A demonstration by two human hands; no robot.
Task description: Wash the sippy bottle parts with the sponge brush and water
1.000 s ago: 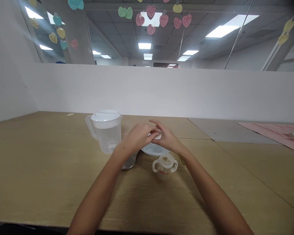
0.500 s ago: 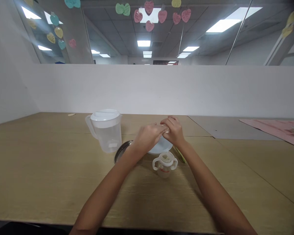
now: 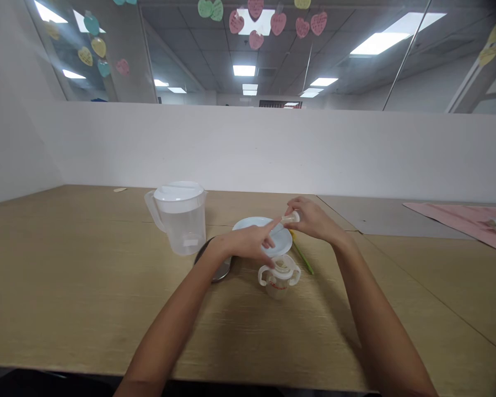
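Note:
My right hand (image 3: 308, 216) pinches a small, pale translucent piece that looks like a baby bottle nipple (image 3: 291, 218), held above the plate's right side. My left hand (image 3: 254, 241) is open with its fingers apart. Its index finger points at the small piece; I cannot tell whether they touch. The thumb hangs by the rim of a clear baby bottle (image 3: 278, 286) with two white handles, which stands upright on the table. Behind the hands lies a white plate (image 3: 248, 221), partly covered by my left hand.
A clear lidded pitcher (image 3: 186, 229) stands to the left on the wooden table (image 3: 86, 286). Beside it, a round metal dish (image 3: 222, 271) is partly hidden under my left forearm. A green-stemmed flower (image 3: 303, 259) lies right of the plate. A pink cloth (image 3: 450, 215) lies far right.
My hands have come apart from around the small piece. The right moved right with the piece; the left came down and nearer, toward the bottle's top, and opened.

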